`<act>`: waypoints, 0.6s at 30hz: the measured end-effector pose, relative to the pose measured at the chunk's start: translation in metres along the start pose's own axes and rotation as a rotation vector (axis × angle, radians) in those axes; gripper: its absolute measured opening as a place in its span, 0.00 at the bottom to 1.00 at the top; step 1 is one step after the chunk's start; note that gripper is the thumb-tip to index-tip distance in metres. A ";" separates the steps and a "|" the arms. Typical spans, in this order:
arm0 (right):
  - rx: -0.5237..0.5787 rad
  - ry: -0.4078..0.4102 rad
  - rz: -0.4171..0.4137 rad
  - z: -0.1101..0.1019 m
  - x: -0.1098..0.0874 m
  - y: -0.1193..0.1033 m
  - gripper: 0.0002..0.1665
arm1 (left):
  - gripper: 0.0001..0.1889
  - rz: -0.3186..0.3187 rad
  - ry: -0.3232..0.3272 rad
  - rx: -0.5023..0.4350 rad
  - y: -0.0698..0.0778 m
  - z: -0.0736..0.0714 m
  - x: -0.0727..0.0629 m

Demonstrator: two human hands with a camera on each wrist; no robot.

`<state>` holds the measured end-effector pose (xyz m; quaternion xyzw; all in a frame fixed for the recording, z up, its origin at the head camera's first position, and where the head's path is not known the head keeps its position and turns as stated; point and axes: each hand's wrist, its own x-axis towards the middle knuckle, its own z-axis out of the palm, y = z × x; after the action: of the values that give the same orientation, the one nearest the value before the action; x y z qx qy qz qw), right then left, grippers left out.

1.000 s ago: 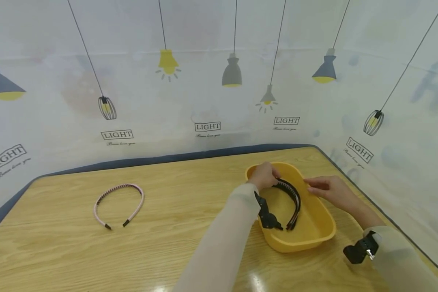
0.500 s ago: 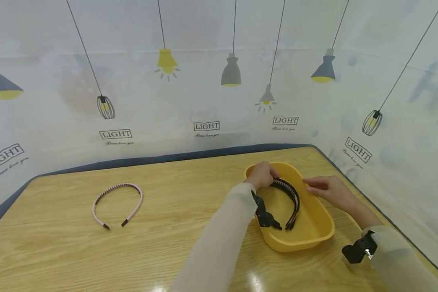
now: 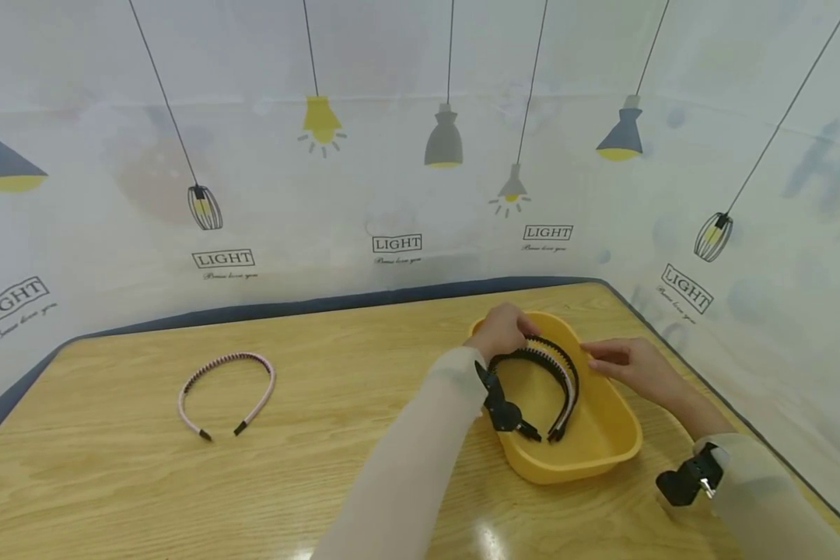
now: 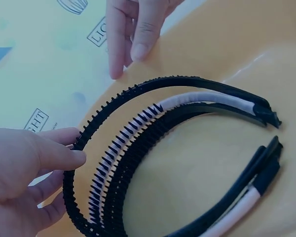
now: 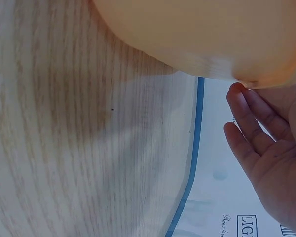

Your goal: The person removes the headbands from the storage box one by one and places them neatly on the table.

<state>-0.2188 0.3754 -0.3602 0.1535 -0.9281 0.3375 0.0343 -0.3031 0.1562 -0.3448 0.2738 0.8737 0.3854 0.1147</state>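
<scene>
My left hand [image 3: 504,330] reaches into the yellow plastic basin [image 3: 616,428] and pinches a black toothed headband [image 4: 96,121] between thumb and fingers. That band's top is raised apart from the others. Just below it, in the left wrist view, lie a pale pink headband with black teeth [image 4: 202,98] and a further black headband [image 4: 130,163], close together. My right hand [image 3: 637,369] holds the basin's right rim, thumb at the edge and fingers outside; the right wrist view shows those fingers [image 5: 246,111] against the outer wall. Part of the bands is hidden behind my left wrist.
A lone pink headband [image 3: 273,381] with dark tips lies on the wooden table [image 3: 252,490] to the left. Behind the table hangs a pale curtain [image 3: 364,187] printed with lamps, and it also runs along the right side.
My left hand has risen slightly, lifting the top of one black headband away from the bundle, so the pink one shows more. My right hand and the basin have stayed put.
</scene>
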 end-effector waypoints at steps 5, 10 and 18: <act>-0.004 0.003 0.013 0.000 -0.001 -0.001 0.21 | 0.14 0.005 -0.005 -0.010 0.003 -0.004 0.001; -0.012 0.000 0.033 0.000 -0.001 -0.003 0.21 | 0.13 0.028 -0.006 -0.002 0.005 -0.009 0.003; -0.018 0.000 0.001 0.000 0.000 -0.003 0.21 | 0.14 0.074 0.023 -0.048 0.007 -0.022 0.002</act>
<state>-0.2177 0.3733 -0.3583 0.1530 -0.9312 0.3289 0.0355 -0.3111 0.1484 -0.3248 0.2987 0.8546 0.4135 0.0969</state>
